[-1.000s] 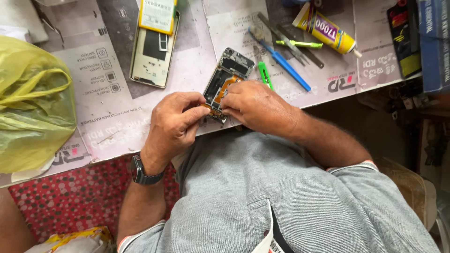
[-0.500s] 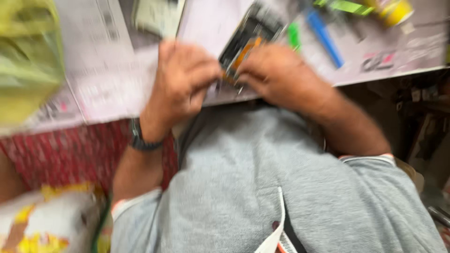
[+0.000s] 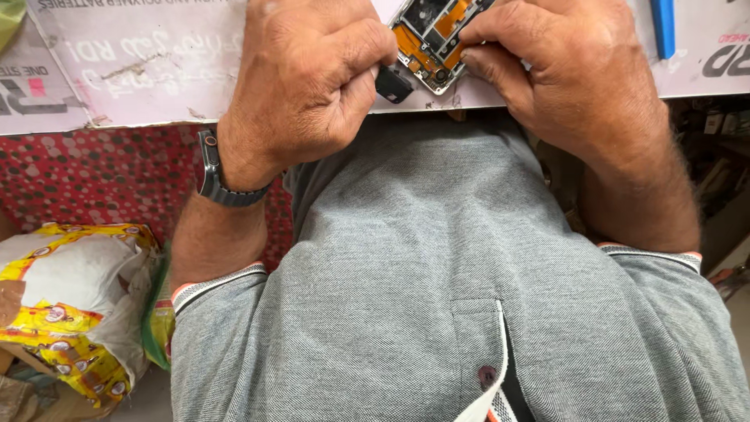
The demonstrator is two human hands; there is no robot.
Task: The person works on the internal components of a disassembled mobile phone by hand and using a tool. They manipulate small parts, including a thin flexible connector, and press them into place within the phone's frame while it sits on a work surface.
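Red spotted cloth [image 3: 101,187] covers the ground under the bench edge, and a yellow and white sack [image 3: 70,301] slumps at the lower left. Nearest the camera is the person's own grey polo shirt [image 3: 437,297], filling the lower half of the view. Above it, a dark wristwatch [image 3: 211,168] circles the left wrist.

Compared with a second ago, the view has dropped and closed in: the second phone, the glue tube and most of the tools on the bench are now out of frame, and only the tip of a blue tool [image 3: 664,27] shows at the top right.

Both hands sit at the front edge of the paper-covered workbench [image 3: 141,70]. The left hand [image 3: 305,82] is curled tight, its fingertips pinching a small black part [image 3: 393,83] at the lower corner of the opened phone [image 3: 433,35]. The right hand [image 3: 570,70] grips the phone's other side, thumb and forefinger pressed near the orange flex ribbon. The phone lies between the two hands, as before, tilted, its bare innards facing up. Work appears to be on that corner piece.
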